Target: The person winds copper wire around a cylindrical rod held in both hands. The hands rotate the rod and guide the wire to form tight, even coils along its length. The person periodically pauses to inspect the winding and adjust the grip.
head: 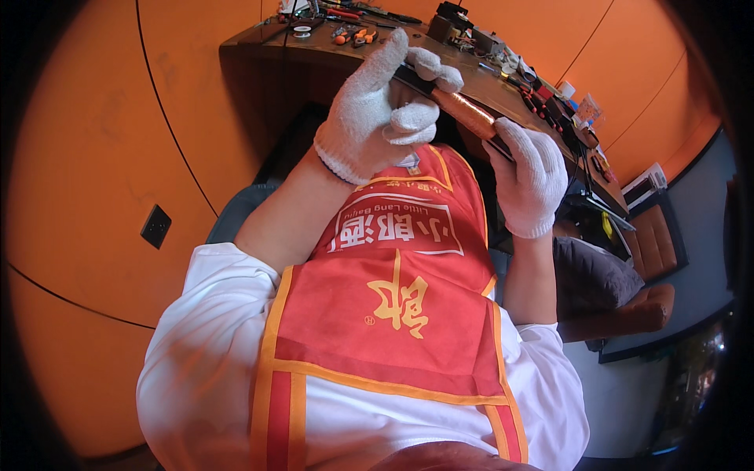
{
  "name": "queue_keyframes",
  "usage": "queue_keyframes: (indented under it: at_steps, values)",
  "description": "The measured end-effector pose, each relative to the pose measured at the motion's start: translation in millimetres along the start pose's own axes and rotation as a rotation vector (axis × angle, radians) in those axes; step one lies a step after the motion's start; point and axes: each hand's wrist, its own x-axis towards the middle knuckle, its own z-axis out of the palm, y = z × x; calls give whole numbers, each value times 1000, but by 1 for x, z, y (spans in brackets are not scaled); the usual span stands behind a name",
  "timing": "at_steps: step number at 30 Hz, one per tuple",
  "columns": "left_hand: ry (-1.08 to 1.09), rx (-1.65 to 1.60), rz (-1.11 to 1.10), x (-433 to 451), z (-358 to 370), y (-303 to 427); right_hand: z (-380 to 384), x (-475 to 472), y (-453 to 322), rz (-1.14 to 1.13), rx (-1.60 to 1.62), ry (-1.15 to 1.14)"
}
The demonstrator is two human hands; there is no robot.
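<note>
A dark bar with a tight copper-coloured winding round its middle (465, 112) slants down to the right between my gloved hands, above the lap. My left hand (386, 103), in a white knitted glove, holds its upper left dark end, with the fingers curled round it. The lower right dark end is pinched by my right hand (527, 171), gloved the same way, its fingertips near the edge of the winding. My palms and fingers hide parts of both ends. A red apron with orange edging (383, 329) covers my chest and lap.
A curved wooden desk (253, 44) stands beyond my hands. On it are orange-handled pliers (362, 38), a wire spool (301, 32), and several tools and electronic parts. A brown chair (651, 241) with a dark cushion (598, 274) is at the right; an orange wall (106, 176) rises at the left.
</note>
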Motion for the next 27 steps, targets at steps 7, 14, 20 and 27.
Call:
queue_keyframes:
  at_steps: [7,14,20,27]
  values:
    - [28,124,70,-4,0,-1,-17,-6,-9,1101,1134,-382]
    - [71,38,23,-2,-3,-5,5,-8,-4,114,62,-7]
    - [84,132,66,-4,-3,-2,-7,-6,-16,814,723,-195]
    - [118,102,28,-2,-4,-5,7,-10,3,33,48,50]
